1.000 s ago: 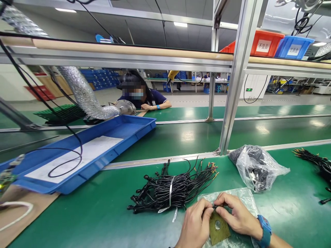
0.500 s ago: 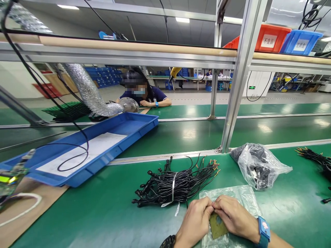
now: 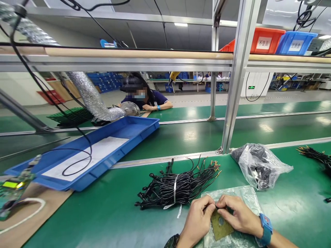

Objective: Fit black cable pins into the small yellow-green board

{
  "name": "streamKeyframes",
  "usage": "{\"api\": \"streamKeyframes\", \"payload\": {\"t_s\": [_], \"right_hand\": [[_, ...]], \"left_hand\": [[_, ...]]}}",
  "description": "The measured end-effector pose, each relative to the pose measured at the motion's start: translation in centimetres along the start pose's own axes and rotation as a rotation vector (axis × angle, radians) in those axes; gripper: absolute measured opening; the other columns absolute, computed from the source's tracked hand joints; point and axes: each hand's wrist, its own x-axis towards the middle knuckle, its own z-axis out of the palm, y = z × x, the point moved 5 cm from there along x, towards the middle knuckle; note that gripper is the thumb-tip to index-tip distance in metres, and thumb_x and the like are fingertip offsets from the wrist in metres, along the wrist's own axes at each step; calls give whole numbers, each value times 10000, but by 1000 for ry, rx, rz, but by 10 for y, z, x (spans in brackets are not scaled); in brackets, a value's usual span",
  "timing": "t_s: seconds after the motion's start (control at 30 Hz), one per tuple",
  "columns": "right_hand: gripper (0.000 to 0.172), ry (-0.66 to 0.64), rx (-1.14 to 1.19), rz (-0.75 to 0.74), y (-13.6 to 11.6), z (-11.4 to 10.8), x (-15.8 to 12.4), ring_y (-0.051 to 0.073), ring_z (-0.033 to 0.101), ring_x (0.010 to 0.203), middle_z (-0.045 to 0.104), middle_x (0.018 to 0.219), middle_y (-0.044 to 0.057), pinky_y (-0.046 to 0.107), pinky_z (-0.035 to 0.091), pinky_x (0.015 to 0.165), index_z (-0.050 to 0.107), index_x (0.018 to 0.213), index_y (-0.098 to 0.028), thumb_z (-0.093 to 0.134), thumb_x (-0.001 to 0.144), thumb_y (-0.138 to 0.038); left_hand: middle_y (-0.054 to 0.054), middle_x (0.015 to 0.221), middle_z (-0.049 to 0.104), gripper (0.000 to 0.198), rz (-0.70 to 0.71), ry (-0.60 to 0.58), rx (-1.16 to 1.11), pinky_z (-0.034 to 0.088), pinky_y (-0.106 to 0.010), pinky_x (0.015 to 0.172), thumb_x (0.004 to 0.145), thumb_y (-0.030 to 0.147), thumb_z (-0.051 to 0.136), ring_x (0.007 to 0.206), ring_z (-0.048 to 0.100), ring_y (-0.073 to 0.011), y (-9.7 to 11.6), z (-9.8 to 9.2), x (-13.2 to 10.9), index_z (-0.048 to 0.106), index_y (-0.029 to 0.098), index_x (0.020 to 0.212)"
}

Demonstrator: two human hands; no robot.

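Note:
My left hand [image 3: 198, 215] and my right hand [image 3: 239, 213] meet at the fingertips, both pinched closed. Between them is something small and dark, mostly covered by the fingers. Just below the fingers shows a flat olive-yellow square plate [image 3: 221, 231] with a round spot or hole near its upper part. Under the hands and plate lies a clear plastic bag [image 3: 245, 194], flat on the green bench. Beyond my left hand rests a bundle of black cables [image 3: 173, 187], tied with a white band, copper-coloured wire ends pointing right.
A clear bag of black parts [image 3: 261, 167] lies behind my right hand. More black cables [image 3: 317, 160] are at the far right. To the left stand a long blue tray [image 3: 85, 184] and a circuit board [image 3: 15, 193]. A metal post [image 3: 236, 86] rises ahead; a co-worker [image 3: 160, 98] sits opposite.
The view has shifted slightly, so the tray and cables appear a little farther right. My hands stay together at the plate, with more of the plate showing now.

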Motion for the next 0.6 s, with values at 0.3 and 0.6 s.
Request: {"api": "streamKeyframes", "payload": {"t_s": [0.3, 0.6], "right_hand": [[176, 23, -81, -24, 2, 10, -2, 187, 627, 762, 678, 843, 53, 299, 474, 692, 602, 945, -207, 469, 1047, -259], [154, 51, 7, 103, 8, 6, 1, 194, 660, 801, 714, 899, 62, 305, 517, 728, 647, 1002, -199, 524, 1027, -288]], "left_hand": [[3, 643, 503, 288, -57, 17, -39, 328, -245, 596, 926, 326, 493, 634, 459, -143, -5, 4, -1, 508, 185, 675], [9, 653, 533, 228, -59, -21, -54, 354, -242, 606, 929, 257, 493, 641, 494, -144, -5, 2, 1, 532, 186, 716]]}}
